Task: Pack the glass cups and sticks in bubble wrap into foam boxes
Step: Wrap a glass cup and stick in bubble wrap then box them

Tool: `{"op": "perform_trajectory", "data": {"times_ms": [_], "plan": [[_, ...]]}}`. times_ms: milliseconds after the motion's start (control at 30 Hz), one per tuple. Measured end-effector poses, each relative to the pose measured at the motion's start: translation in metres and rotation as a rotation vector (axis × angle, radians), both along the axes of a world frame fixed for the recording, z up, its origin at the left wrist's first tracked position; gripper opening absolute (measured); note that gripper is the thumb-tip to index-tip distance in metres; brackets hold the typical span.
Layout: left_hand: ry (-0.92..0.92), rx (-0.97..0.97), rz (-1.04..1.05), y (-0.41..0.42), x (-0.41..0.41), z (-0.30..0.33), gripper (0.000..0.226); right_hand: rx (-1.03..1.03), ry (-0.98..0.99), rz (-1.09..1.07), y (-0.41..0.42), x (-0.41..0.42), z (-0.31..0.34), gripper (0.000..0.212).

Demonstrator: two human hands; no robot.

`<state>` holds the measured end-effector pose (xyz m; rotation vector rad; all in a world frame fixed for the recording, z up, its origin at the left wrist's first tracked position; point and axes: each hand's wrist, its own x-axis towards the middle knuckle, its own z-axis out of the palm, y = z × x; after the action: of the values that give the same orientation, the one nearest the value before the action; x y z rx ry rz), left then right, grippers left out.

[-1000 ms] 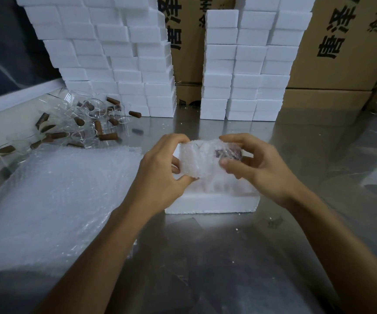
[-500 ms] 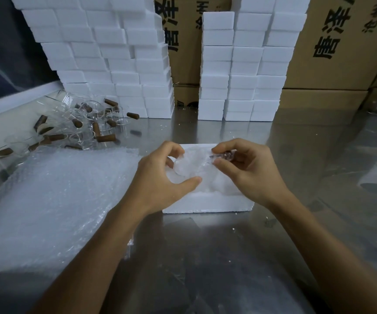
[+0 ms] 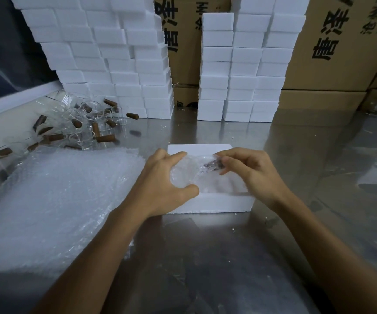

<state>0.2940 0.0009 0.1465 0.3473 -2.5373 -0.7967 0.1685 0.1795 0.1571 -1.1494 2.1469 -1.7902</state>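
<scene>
Both arms reach in from below, left hand cupped with thumb spread wide, right hand pinching with curled fingers, wrists angled inward.

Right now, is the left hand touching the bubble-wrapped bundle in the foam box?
Touching. The head view shows the left hand with fingers and thumb curled around the bubble-wrapped bundle in the open foam box.

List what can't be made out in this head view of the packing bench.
- Wrapped bundle: bubble wrap and both hands, left hand and right hand, hide what is inside; only a dark bit shows.
- Open foam box: its inside is covered by bundle and hands.
- Glass cups: clear and overlapping, so no count.
- Cardboard cartons: printing cut off by the top edge and by the foam box stacks.
</scene>
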Motion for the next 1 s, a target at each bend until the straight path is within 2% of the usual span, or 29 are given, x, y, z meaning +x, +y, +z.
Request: {"op": "perform_trajectory", "data": {"times_ms": [167, 300, 367, 567, 733, 833, 1000], "plan": [[-0.025, -0.018, -0.008, 0.001, 0.001, -0.001, 0.093, 0.126, -0.001, -0.031, -0.003, -0.002, -0.005, 0.010], [-0.045, -0.003, -0.035, 0.003, 0.000, 0.001, 0.093, 0.150, -0.046, -0.027, 0.001, -0.006, -0.007, 0.009], [-0.037, 0.025, -0.029, 0.003, 0.000, 0.001, 0.094, 0.178, -0.001, -0.048, 0.001, -0.007, -0.009, 0.009], [0.017, 0.013, 0.022, 0.004, -0.004, -0.004, 0.075, 0.179, 0.078, -0.134, -0.002, -0.010, -0.016, 0.008], [0.012, -0.015, 0.019, 0.007, -0.005, -0.007, 0.084, 0.207, 0.202, -0.202, -0.002, -0.011, -0.026, 0.010], [-0.011, 0.084, -0.020, 0.000, -0.003, -0.006, 0.095, 0.170, 0.221, -0.230, -0.001, -0.012, -0.028, 0.014], [0.040, 0.192, -0.006, -0.005, -0.004, -0.008, 0.072, 0.176, 0.210, -0.300, -0.001, -0.012, -0.028, 0.018]]}}
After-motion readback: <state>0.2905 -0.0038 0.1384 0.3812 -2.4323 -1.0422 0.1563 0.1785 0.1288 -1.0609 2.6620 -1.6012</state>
